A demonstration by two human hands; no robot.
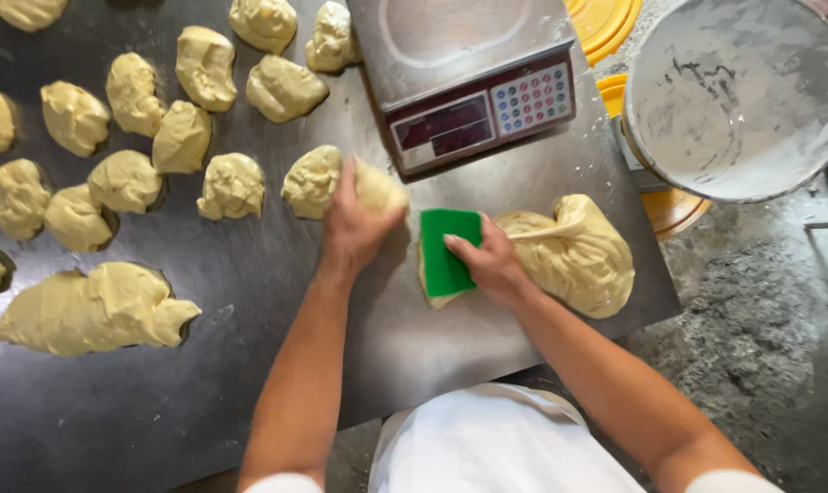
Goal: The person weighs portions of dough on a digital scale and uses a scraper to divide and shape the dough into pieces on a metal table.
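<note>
Gripping a dough piece, left hand; right hand clasps green scraper; flour-coated bucket nearby.

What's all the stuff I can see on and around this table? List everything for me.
Small dough pieces: roughly eighteen, pale yellow, across the table's left and top.
Large dough masses: two, pale yellow, one at left, one at right.
Scale: one, metal, top centre.
Scraper: one, green, beside the right mass.
Bucket: one, floury white, top right.
Lids: yellow, partly hidden under the bucket; count unclear.
Table: one, dark metal.
Apron: white, bottom.
Left hand: gripping a dough piece.
Right hand: on the scraper.
</note>
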